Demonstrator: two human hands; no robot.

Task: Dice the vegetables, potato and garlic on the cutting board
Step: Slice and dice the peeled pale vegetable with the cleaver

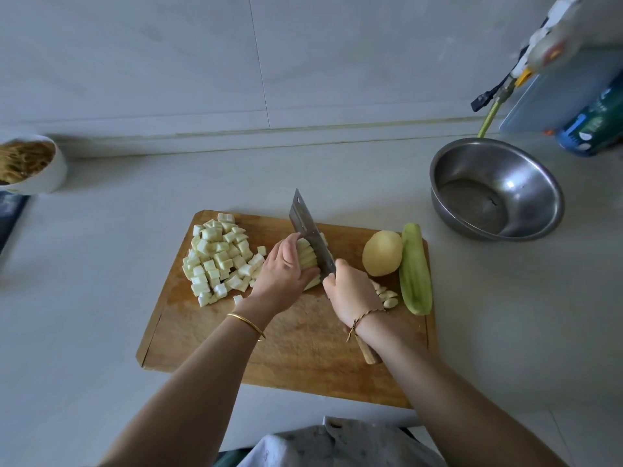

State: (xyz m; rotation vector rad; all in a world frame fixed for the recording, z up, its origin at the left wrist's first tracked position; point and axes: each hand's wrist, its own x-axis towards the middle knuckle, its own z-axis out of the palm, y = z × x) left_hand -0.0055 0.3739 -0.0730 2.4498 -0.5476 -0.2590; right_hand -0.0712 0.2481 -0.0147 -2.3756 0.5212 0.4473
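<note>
On the wooden cutting board [303,348], our left hand [281,274] curls around the pale-green vegetable strips [307,256]; our right hand [354,291] grips the steel cleaver [308,227]. We judge the strips soft and slippery: pin from above.
</note>
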